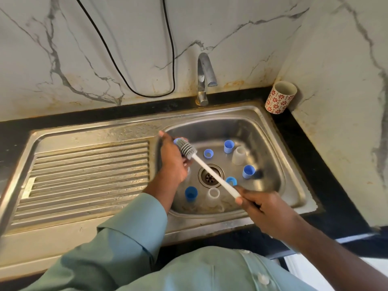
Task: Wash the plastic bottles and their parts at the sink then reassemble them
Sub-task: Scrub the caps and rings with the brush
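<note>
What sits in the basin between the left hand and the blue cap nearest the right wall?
In the head view, between the left hand and that blue cap lie the drain and the brush's white handle, which crosses above it.

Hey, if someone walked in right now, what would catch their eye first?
The long white bottle brush, slanting across the steel sink: the right hand grips its handle, and the left hand holds something at its grey bristle head. Then the blue caps and clear parts scattered around the drain.

Floral cup (pixel 280 97), black cable (pixel 134 66)
</note>
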### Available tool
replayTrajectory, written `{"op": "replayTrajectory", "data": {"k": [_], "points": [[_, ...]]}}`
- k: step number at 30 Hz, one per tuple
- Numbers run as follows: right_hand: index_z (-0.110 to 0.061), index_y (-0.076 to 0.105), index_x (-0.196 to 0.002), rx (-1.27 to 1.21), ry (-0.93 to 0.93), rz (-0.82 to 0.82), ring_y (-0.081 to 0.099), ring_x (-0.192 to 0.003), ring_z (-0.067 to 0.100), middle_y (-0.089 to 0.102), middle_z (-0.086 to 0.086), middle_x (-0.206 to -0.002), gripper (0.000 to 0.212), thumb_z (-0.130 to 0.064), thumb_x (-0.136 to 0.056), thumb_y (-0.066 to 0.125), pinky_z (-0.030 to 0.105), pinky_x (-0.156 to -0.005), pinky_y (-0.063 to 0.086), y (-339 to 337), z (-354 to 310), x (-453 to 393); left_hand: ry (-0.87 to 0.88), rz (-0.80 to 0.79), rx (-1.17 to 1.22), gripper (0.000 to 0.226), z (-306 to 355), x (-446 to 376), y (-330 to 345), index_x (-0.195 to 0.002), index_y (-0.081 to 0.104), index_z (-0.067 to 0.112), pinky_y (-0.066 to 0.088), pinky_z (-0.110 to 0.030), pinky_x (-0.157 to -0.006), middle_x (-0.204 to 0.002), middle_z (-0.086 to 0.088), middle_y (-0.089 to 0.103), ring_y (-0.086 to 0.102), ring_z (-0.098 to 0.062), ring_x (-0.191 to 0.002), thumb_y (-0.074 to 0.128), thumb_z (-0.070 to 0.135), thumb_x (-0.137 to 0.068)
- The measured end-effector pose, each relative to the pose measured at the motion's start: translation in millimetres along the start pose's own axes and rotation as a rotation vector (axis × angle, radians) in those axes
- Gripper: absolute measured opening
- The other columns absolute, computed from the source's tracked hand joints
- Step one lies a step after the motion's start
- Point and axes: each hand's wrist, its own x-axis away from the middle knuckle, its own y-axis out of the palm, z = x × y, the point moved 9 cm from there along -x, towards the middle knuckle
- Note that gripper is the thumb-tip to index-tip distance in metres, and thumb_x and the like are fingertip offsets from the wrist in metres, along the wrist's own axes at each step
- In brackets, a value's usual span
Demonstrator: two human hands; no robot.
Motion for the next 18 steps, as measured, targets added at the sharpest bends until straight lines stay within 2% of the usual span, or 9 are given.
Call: {"op": "replayTrajectory", "data": {"k": [3,6,7,9,11,14,16,18], "points": [[-0.025,0.065,-0.122,-0.135,0.098,0.078,0.046,-0.048,0.001,0.052,-0.006,-0.059,0.027,-0.029,-0.099,0.052,0.014,-0.046,0.037,-7.6,14.0,-11.4,-0.006,-0.041,-0.056,0.058,-17.9,6.2,16.3,-0.099,0.063,0.016,0.03,-0.019,-0.04,-0.069,0.0,0.055,0.042,-0.007,-0.045,0.03,0.064,-0.1],[-0.03,0.063,-0.122,-0.136,0.07,0.023,0.046,-0.047,0.002,0.052,-0.014,-0.055,0.026,-0.029,-0.099,0.051,0.015,-0.045,0.039,-4.0,12.9,1.6,-0.016,0.007,0.051,0.064,-14.5,3.5,12.5,-0.11,0.065,0.013,0.05,-0.015,-0.057,-0.069,0.0,0.057,0.048,-0.008,-0.049,0.031,0.066,-0.099],[-0.026,0.064,-0.121,-0.147,0.07,-0.006,0.045,-0.047,0.002,0.051,-0.014,-0.054,0.026,-0.029,-0.099,0.051,0.016,-0.045,0.04,-4.1,12.6,7.7,-0.002,0.015,0.049,0.066,-15.1,3.7,13.8,-0.112,0.065,0.01,0.051,-0.016,-0.054,-0.068,0.0,0.059,0.052,-0.008,-0.049,0.031,0.065,-0.099],[-0.027,0.066,-0.115,-0.201,0.092,0.032,0.044,-0.047,0.003,0.05,-0.01,-0.054,0.022,-0.03,-0.099,0.051,0.02,-0.044,0.041,-12.2,18.4,3.3,0.015,-0.044,-0.013,0.068,-22.5,11.7,30.4,-0.107,0.064,0.007,0.04,-0.016,-0.041,-0.065,-0.002,0.06,0.053,-0.007,-0.04,0.027,0.064,-0.101],[-0.034,0.065,-0.108,-0.267,0.133,0.083,0.043,-0.048,0.004,0.05,-0.008,-0.055,0.016,-0.031,-0.099,0.052,0.022,-0.045,0.04,-22.6,28.0,-2.8,-0.008,-0.1,-0.007,0.067,-32.9,17.3,49.7,-0.098,0.062,0.011,0.032,-0.014,-0.035,-0.06,-0.001,0.057,0.044,-0.006,-0.032,0.024,0.065,-0.101],[-0.037,0.064,-0.103,-0.246,0.146,0.013,0.042,-0.045,0.002,0.048,-0.01,-0.051,0.013,-0.033,-0.098,0.052,0.018,-0.043,0.039,-26.6,34.0,9.8,0.066,-0.025,0.091,0.065,-21.9,5.6,45.9,-0.09,0.063,0.01,0.037,-0.018,-0.039,-0.059,-0.001,0.057,0.047,-0.009,-0.043,0.027,0.063,-0.101],[-0.035,0.065,-0.102,-0.292,0.191,-0.001,0.042,-0.045,0.002,0.048,-0.008,-0.055,0.013,-0.032,-0.098,0.053,0.018,-0.044,0.04,-32.2,43.1,16.3,0.125,-0.06,0.005,0.062,-22.6,1.7,53.7,-0.087,0.063,0.009,0.034,-0.02,-0.037,-0.056,-0.001,0.055,0.043,-0.008,-0.041,0.031,0.059,-0.102],[-0.037,0.063,-0.099,-0.31,0.242,0.056,0.046,-0.049,0.005,0.052,-0.004,-0.062,0.011,-0.034,-0.098,0.052,0.023,-0.048,0.043,-41.8,59.7,3.6,0.112,-0.116,-0.117,0.055,-41.6,3.4,68.3,-0.086,0.063,0.011,0.027,-0.02,-0.036,-0.052,-0.001,0.052,0.035,-0.008,-0.035,0.035,0.055,-0.103]]}}
